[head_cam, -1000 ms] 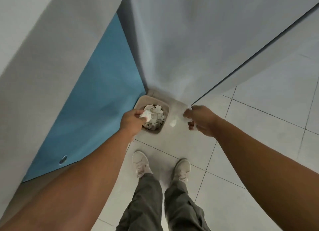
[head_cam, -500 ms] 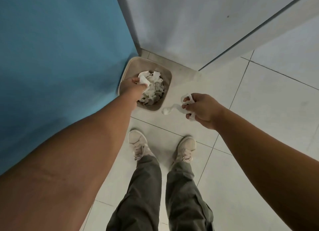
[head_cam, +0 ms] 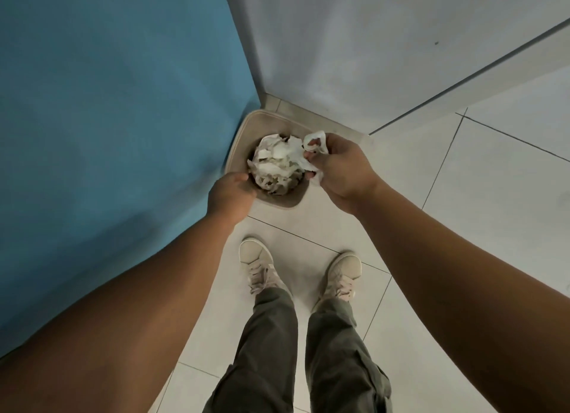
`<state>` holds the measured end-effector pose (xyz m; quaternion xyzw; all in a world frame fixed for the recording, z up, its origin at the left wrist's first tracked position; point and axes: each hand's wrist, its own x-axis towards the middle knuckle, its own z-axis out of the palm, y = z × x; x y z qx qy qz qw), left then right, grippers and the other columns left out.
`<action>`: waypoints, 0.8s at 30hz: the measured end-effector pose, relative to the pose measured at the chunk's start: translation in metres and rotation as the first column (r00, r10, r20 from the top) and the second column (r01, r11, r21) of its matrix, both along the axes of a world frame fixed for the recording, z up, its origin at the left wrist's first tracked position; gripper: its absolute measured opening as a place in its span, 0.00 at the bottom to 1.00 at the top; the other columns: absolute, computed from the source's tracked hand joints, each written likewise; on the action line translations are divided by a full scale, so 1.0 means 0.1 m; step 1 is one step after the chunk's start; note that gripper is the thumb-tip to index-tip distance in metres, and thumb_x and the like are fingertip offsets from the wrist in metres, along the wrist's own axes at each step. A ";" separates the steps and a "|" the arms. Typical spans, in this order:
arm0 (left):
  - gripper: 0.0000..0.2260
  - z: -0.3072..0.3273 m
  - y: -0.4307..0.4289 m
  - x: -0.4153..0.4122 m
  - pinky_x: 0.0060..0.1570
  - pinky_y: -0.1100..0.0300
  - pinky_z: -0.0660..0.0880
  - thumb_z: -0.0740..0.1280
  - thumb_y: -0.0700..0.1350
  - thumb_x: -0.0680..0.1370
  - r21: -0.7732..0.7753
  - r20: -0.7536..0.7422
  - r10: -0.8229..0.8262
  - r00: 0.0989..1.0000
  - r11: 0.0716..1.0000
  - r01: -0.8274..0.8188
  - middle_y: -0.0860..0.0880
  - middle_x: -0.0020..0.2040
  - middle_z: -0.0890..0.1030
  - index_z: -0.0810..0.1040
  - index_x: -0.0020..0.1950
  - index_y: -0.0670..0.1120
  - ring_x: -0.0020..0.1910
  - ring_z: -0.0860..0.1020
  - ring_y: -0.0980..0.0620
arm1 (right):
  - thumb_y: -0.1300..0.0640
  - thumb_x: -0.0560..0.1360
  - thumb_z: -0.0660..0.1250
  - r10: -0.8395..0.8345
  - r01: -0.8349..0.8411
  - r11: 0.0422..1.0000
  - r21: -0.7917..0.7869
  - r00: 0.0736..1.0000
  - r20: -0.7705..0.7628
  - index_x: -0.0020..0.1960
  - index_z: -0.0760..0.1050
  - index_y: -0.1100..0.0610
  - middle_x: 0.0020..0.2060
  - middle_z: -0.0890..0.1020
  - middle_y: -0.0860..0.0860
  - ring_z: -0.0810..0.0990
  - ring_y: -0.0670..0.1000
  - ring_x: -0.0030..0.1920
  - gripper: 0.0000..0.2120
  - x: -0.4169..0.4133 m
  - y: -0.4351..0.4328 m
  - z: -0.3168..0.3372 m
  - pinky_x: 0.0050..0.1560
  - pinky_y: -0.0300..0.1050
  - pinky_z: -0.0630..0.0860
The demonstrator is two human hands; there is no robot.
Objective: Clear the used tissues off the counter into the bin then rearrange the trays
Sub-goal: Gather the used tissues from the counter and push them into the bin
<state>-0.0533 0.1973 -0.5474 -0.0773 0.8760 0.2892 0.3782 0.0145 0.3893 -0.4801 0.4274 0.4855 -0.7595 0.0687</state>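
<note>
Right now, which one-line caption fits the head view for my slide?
Right hand holds tissue over the full bin in a corner; left hand is at its rim.

Beige corner bin (head_cam: pixel 243 134) full of crumpled white tissues (head_cam: pixel 274 162)

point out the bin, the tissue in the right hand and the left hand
bin (head_cam: pixel 279 203), head view, front rim
tissue (head_cam: pixel 317 134), head view, top white loop
left hand (head_cam: pixel 231 196), head view, back of hand

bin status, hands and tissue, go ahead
Left hand at bin rim, grip unclear. Right hand pinching tissue over bin. Bin heaped full.
</note>
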 end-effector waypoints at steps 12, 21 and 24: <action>0.09 -0.11 -0.25 0.04 0.54 0.61 0.71 0.69 0.41 0.77 0.057 -0.042 0.185 0.982 0.982 -0.182 0.51 0.60 0.80 0.79 0.55 0.52 0.58 0.78 0.52 | 0.58 0.76 0.66 0.235 -0.299 0.932 0.206 0.929 0.286 0.65 0.73 0.53 0.55 0.79 0.52 0.80 0.56 0.53 0.18 -0.51 -0.32 -0.78 0.55 0.52 0.79; 0.12 0.43 0.00 -0.03 0.61 0.57 0.73 0.67 0.39 0.77 0.070 -0.062 0.116 0.991 0.991 -0.111 0.49 0.62 0.80 0.79 0.60 0.47 0.60 0.78 0.50 | 0.61 0.77 0.60 0.342 -0.477 0.832 0.285 0.844 0.414 0.68 0.72 0.55 0.50 0.76 0.50 0.75 0.50 0.45 0.19 -0.28 -0.10 -0.30 0.37 0.39 0.71; 0.11 0.83 0.14 -0.03 0.59 0.56 0.75 0.66 0.40 0.78 0.079 -0.113 0.037 0.993 0.996 -0.028 0.49 0.59 0.81 0.79 0.59 0.48 0.58 0.79 0.48 | 0.61 0.78 0.59 0.348 -0.485 0.815 0.316 0.847 0.401 0.67 0.73 0.58 0.57 0.80 0.53 0.76 0.52 0.56 0.18 -0.17 -0.03 0.11 0.52 0.43 0.75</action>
